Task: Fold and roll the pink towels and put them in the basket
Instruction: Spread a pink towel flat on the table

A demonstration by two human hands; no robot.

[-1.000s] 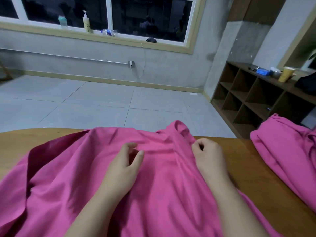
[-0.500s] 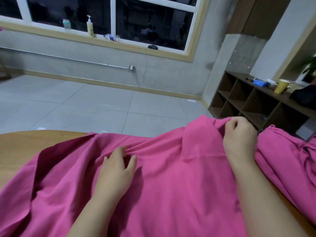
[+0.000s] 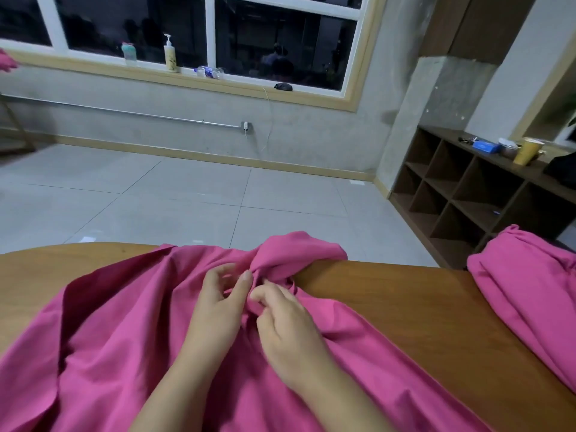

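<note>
Pink towel [image 3: 124,353] lies rumpled across the wooden table [image 3: 405,307]. Left hand [image 3: 218,310] and right hand [image 3: 286,325] pinch its bunched far edge. Second pink towel [image 3: 530,285] heaped at right, apart. Cubby shelf [image 3: 461,194], yellow cup [image 3: 526,151] beyond; tiled floor [image 3: 156,198].

Sill: we see a white pump bottle [image 3: 170,54] on the pale wooden windowsill [image 3: 237,85].
Right of it: dark cubby shelf [image 3: 461,194], yellow cup [image 3: 528,151] on top.

**A bare office-like workroom at night**

Grey tiled floor [image 3: 156,207], rough concrete wall [image 3: 187,104], wide window [image 3: 202,29] gone dark with a soap pump bottle [image 3: 170,54] on its sill, wooden cubby shelf [image 3: 461,194] carrying a yellow cup [image 3: 528,151], and a wooden table [image 3: 405,307].
</note>
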